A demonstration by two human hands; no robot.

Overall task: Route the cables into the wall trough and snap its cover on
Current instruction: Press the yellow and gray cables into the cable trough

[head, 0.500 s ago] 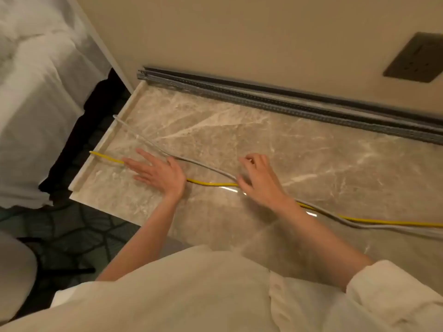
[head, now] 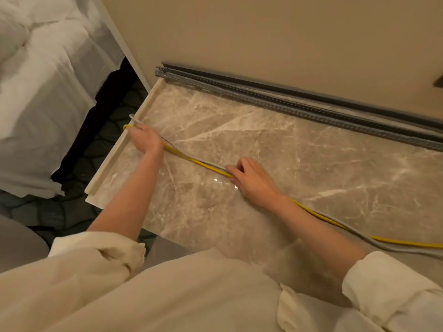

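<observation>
Marble, beige with pale veins, makes up the countertop (head: 275,149) that fills the middle of the head view, with a raised lip along its left edge. Across it lie two cables side by side, a yellow cable (head: 196,162) and a grey cable (head: 374,243), running from the left lip slantwise toward the right edge of the frame; their left ends curl just over the lip. The left hand (head: 145,138) lies palm down at the left end of the cables, near the lip, its fingers curled over both of them and seeming to grip them, though the hold itself is hidden beneath the hand. The right hand (head: 251,180) rests further along near the middle of the counter, its fingers bent and pressing on the two cables where they pass under the palm; whether it pinches them or only pins them down cannot be told. Both forearms are bare, with cream sleeves (head: 395,283) pushed up. At the back of the counter, against the tan wall (head: 263,32), runs the wall trough (head: 275,97), a long grey perforated channel lying well apart from the cables, with a darker strip just behind it along the wall. A bed with white bedding (head: 43,80) stands to the left
</observation>
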